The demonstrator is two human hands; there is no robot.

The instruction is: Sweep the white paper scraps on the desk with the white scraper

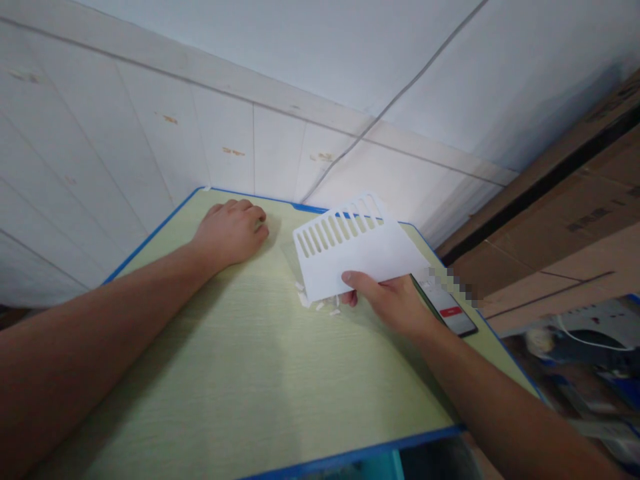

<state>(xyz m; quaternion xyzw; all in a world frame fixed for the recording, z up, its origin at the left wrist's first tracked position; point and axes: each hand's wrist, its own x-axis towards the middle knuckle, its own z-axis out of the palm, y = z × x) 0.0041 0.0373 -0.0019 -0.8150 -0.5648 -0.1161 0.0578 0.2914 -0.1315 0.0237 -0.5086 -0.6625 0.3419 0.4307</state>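
Card (354, 261), pinched by the right hand (393, 299) above scraps (303, 299) on the table's (240, 373) far right, is best gripped lightly away from its slots (329, 233), while the left hand (230, 230) rests curled at far left, whether holding anything I cannot tell.

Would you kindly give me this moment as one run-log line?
left hand: curled on table; right hand: holding slotted white sheet; white scraps: on table; phone: on table, partly hidden

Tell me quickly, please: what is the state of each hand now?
Left hand: curled, on the table; whether fully closed or holding something cannot be told.
Right hand: closed, holding the white slotted card.
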